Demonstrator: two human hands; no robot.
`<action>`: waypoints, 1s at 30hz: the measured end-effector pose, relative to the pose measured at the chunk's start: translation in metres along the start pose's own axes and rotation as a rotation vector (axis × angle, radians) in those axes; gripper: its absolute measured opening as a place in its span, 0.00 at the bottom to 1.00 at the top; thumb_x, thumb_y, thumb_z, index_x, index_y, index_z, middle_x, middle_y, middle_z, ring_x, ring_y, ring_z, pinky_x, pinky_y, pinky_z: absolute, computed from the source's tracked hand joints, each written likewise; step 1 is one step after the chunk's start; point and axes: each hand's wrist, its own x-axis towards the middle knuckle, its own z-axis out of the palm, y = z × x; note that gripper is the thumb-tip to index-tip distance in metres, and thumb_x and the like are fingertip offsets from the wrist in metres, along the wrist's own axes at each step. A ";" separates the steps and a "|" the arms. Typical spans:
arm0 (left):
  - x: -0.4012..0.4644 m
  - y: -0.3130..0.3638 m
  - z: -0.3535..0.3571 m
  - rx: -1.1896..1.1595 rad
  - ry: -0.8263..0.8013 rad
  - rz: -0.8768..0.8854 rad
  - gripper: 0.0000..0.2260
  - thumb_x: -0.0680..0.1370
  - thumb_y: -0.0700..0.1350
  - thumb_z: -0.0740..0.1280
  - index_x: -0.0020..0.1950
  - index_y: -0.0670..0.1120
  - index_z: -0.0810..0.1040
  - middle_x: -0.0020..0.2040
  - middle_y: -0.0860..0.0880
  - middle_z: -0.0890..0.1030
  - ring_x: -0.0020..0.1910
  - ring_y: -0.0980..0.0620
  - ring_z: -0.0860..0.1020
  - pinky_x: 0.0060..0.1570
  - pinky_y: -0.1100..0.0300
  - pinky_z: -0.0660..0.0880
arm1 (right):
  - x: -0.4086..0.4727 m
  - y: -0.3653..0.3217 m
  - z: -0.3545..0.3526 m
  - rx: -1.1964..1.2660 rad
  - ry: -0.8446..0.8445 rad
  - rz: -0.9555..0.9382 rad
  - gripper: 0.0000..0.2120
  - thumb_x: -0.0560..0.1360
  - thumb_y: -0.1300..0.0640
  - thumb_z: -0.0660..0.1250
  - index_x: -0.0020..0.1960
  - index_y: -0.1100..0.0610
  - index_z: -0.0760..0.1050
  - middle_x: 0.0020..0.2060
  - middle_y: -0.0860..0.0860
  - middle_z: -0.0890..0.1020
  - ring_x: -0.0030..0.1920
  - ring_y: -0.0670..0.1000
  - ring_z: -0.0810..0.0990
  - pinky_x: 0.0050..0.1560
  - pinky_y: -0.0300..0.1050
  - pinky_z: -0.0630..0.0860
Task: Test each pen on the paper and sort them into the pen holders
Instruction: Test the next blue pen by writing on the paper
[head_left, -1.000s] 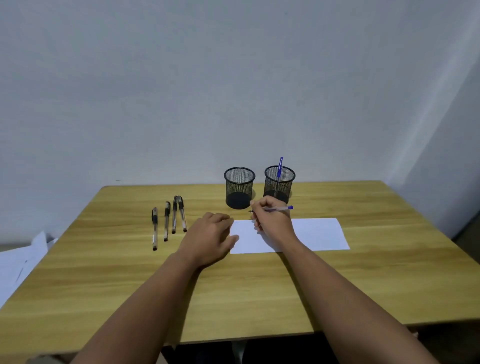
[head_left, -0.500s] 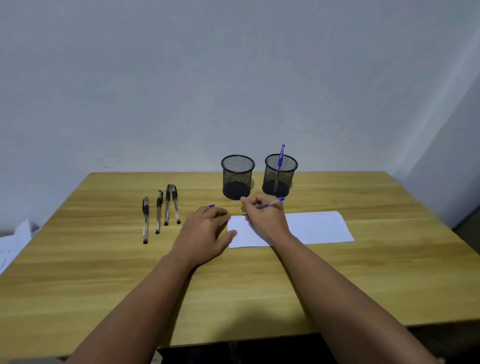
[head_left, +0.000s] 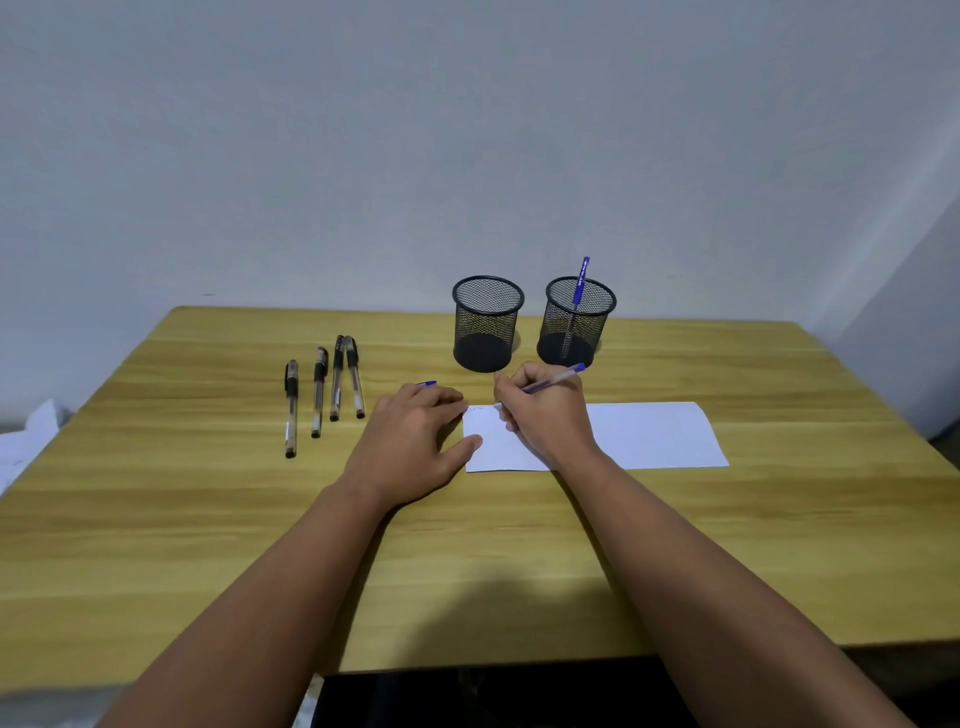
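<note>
Left hand (head_left: 415, 441) flat on table (head_left: 208, 545), palm down, fingers loose, thumb pinning left edge of paper (head_left: 649, 436); blue cap (head_left: 427, 384) peeks past fingertips. Right hand (head_left: 545, 415) grips blue pen (head_left: 553, 382), tip on paper's top-left corner. Four black pens (head_left: 322, 395) lie left. Behind: left mesh holder (head_left: 487, 323) empty; right mesh holder (head_left: 577, 322) holds one blue pen upright (head_left: 580, 280).

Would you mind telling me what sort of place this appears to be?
Probably a plain desk in an office or study room: a wooden table against a bare wall, two mesh pen holders, pens and a white sheet of paper.
</note>
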 end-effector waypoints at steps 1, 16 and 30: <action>0.000 0.000 0.000 0.001 -0.002 -0.002 0.26 0.75 0.64 0.62 0.66 0.51 0.81 0.65 0.57 0.79 0.66 0.50 0.73 0.60 0.48 0.70 | 0.000 0.000 0.000 -0.011 -0.001 0.000 0.17 0.81 0.55 0.74 0.39 0.66 0.79 0.32 0.62 0.83 0.30 0.49 0.82 0.35 0.47 0.80; 0.000 0.002 -0.003 0.026 -0.035 -0.020 0.25 0.76 0.65 0.62 0.68 0.53 0.80 0.67 0.58 0.78 0.67 0.52 0.71 0.61 0.50 0.69 | 0.002 0.002 0.003 -0.089 -0.025 0.027 0.16 0.79 0.52 0.75 0.37 0.60 0.80 0.30 0.57 0.83 0.34 0.55 0.84 0.43 0.63 0.86; 0.000 0.003 -0.002 0.023 -0.025 -0.017 0.26 0.76 0.65 0.61 0.67 0.52 0.80 0.66 0.58 0.78 0.66 0.52 0.72 0.60 0.49 0.70 | 0.000 0.002 0.001 -0.101 -0.006 -0.001 0.17 0.81 0.52 0.73 0.38 0.62 0.80 0.30 0.58 0.83 0.30 0.53 0.82 0.34 0.49 0.80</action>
